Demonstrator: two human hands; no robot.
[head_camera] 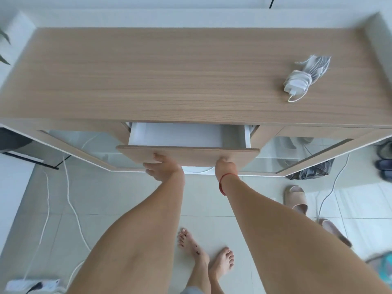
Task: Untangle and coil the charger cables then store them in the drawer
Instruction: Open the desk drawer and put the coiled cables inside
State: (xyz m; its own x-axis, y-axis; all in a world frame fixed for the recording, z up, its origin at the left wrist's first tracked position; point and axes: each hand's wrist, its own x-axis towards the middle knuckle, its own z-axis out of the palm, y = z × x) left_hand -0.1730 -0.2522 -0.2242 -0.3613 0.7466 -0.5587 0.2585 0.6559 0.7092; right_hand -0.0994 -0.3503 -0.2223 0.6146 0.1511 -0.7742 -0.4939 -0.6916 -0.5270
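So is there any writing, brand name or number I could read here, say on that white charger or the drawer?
No text can be read in this picture.
On the white charger plug wrapped in its cable: no legible marking.
On the light wooden drawer: plain front, no label.
On the white power strip on the floor: too blurred to tell if anything is printed.

Both bare arms reach forward and down, nearly parallel and close together. The left hand (163, 168) curls its fingers under the lower edge of the drawer front (191, 154), with the thumb laid on its face. The right hand (226, 167), a red string (222, 183) round its wrist, grips the same edge alongside, its fingers hidden.
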